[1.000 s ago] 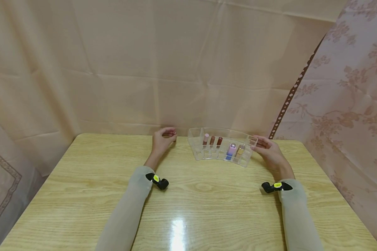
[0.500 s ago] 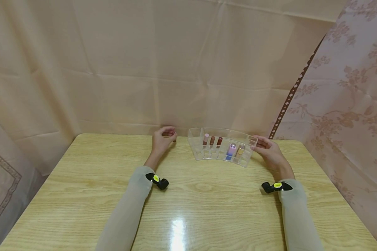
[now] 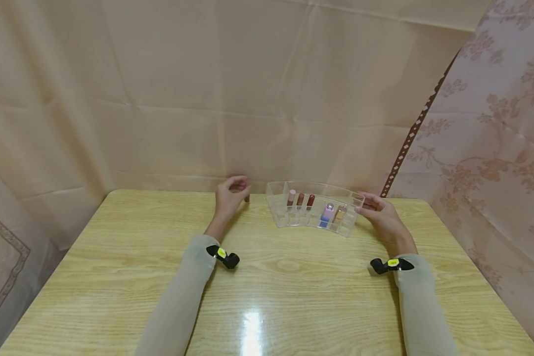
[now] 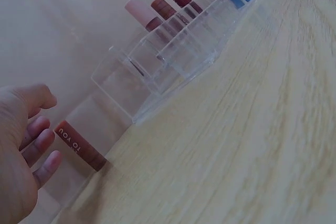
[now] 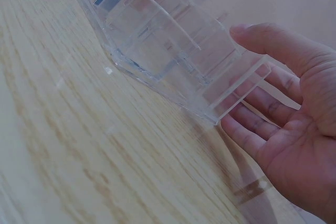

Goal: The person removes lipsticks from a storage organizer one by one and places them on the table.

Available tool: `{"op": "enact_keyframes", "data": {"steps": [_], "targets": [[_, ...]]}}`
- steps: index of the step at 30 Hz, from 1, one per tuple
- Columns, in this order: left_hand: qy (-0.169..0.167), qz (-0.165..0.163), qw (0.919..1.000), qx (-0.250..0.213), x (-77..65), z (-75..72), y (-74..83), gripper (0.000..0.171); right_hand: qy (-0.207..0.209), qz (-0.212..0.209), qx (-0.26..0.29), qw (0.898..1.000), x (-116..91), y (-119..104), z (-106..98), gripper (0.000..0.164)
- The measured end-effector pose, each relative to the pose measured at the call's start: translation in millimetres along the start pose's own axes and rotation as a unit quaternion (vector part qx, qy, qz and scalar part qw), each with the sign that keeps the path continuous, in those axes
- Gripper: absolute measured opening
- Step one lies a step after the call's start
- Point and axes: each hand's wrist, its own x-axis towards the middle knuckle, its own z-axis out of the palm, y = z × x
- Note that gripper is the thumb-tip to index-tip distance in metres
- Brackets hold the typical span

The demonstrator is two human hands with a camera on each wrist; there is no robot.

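Note:
A brown-red lip gloss tube (image 4: 80, 146) with white lettering stands on the table beside my left hand (image 4: 21, 145). The thumb is lifted away from the fingers, whose tips are close to the tube; in the head view they hide most of it. A clear compartmented organizer (image 3: 278, 210) stands at the back of the table. In it are a pink-capped lip gloss (image 3: 291, 198), a brown tube (image 3: 300, 200), a dark red tube (image 3: 310, 200), a pink-and-blue bottle (image 3: 327, 213) and a gold bottle (image 3: 340, 213). My right hand (image 5: 294, 103) grips the organizer's right end, thumb in front, fingers behind.
The wooden table (image 3: 285, 287) reaches back to a beige curtain (image 3: 182, 99). A flowered pink cloth (image 3: 494, 148) hangs at the right. Each sleeve carries a black wrist camera, one on the left (image 3: 229, 259) and one on the right (image 3: 378, 266).
The left hand's fingers have risen slightly and spread from the tube, which stays standing on the table. The right hand and the organizer have kept still.

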Motion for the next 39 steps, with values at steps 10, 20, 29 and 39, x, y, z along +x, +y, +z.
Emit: {"op": "enact_keyframes", "data": {"steps": [10, 20, 29, 39], "targets": [[0.001, 0.004, 0.9999, -0.016, 0.7, 5.4, 15.5, 0.025, 0.002, 0.003, -0.006, 1.000, 0, 0, 0, 0.063], [-0.010, 0.018, 0.9997, -0.016, -3.6, 12.3, 29.1, 0.027, 0.003, 0.006, -0.006, 1.000, -1, -2, 1, 0.064], [-0.033, 0.036, 0.9987, -0.013, -16.2, 12.1, 65.0, 0.026, 0.008, 0.019, -0.019, 1.000, -2, -4, 1, 0.066], [-0.047, 0.039, 0.9981, -0.008, -18.2, 18.1, 65.9, 0.025, 0.014, 0.026, -0.023, 0.999, -4, -4, 1, 0.063]]}}
